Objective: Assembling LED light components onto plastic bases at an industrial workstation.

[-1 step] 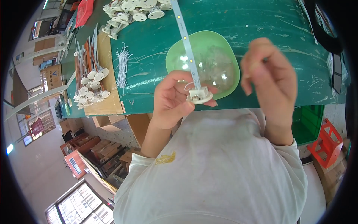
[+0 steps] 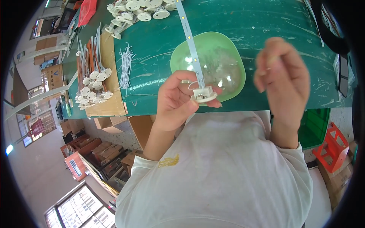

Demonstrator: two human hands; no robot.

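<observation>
1. Compared with the earlier frame, the right hand [image 2: 285, 81] has shifted a little to the right, so its fingers are farther from the green bowl [image 2: 179, 51]; the left hand [image 2: 171, 102] keeps its grip almost unchanged.
2. The right fingers are blurred and curled in near the thumb, a narrow gap at most; one cannot tell whether they pinch anything small.
3. The left fingers hide part of the rim of the white base [image 2: 204, 98]. Beyond them, the far end of the LED strip [image 2: 186, 30] is cut off by the upper edge, and the clear, shiny contents of the bowl are hard to make out.
4. The white base sits between the left thumb and fingers, held by its round rim, a small block on top. From it the narrow, pale strip with yellow chips runs away from the fingers, across the bowl on the bench [image 2: 152, 41].
5. A thin white wire [image 2: 191, 84] loops beside the strip's lower end, near the left fingertips.
</observation>
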